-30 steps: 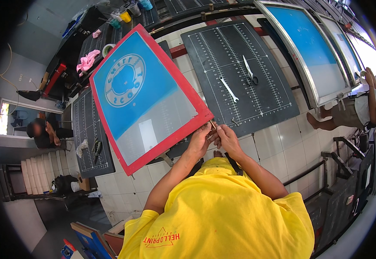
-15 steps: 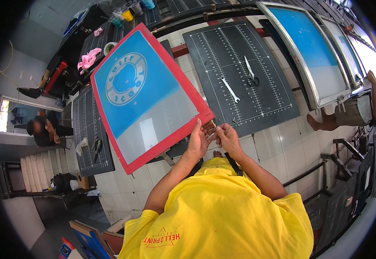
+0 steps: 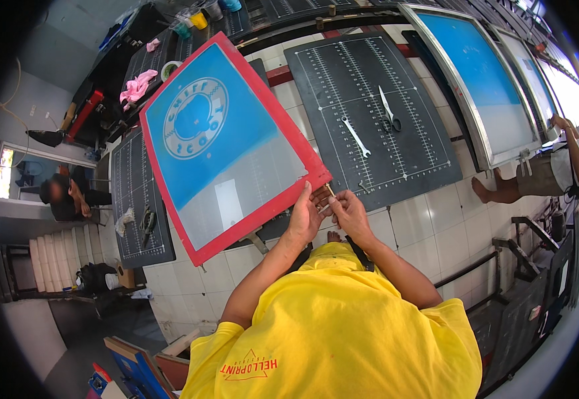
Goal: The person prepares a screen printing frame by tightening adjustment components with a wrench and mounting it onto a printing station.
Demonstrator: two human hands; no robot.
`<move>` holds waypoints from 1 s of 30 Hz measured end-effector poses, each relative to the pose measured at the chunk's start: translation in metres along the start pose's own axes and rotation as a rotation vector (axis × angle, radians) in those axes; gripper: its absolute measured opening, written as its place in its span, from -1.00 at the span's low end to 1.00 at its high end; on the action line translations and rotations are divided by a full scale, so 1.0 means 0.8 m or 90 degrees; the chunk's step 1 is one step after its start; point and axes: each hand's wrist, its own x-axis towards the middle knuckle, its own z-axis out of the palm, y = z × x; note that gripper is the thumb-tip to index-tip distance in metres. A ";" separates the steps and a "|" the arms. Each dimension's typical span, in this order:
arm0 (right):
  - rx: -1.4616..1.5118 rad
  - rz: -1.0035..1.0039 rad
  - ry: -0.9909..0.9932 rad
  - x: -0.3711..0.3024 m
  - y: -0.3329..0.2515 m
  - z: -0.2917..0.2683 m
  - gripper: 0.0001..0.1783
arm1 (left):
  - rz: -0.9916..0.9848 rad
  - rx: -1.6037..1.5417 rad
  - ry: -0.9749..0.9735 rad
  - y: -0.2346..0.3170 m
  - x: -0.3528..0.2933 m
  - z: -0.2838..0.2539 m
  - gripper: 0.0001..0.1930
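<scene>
A red-bordered screen-printing frame [image 3: 241, 229] slants upward away from me on the left. Its mesh is blue with a round lettered design, and pale along the near side. At its near right corner, my left hand [image 3: 306, 216] grips the frame, thumb on the red border and fingers partly hidden beneath. Right beside it, my right hand [image 3: 350, 214] is closed in a pinch around a thin brass-coloured rod [image 3: 330, 189] at that corner. Whether the rod is threaded cannot be made out. An open-ended wrench [image 3: 355, 137] and scissors [image 3: 387, 110] lie on the black gridded board [image 3: 429, 143] beyond.
A small bolt [image 3: 364, 187] lies near the board's front edge. Metal-framed screens [image 3: 495, 126] stand to the right, near another person's legs [image 3: 502, 189]. A pink cloth [image 3: 138, 86] rests at the far left; a seated person [image 3: 70, 196] is farther left.
My right fingers have shifted slightly at the frame corner, and more of the thin rod shows. The frame and my left hand stay nearly where they were.
</scene>
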 end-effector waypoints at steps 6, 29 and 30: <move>0.032 0.009 -0.027 0.006 0.005 -0.003 -0.73 | -0.010 -0.020 -0.009 0.000 0.001 -0.005 -0.49; 0.004 -0.006 -0.003 0.004 0.003 0.001 -0.67 | -0.006 0.013 -0.001 0.001 0.002 -0.004 -0.44; -0.020 -0.029 -0.002 0.004 0.003 0.002 -0.68 | -0.004 0.009 -0.001 0.000 0.002 -0.005 -0.44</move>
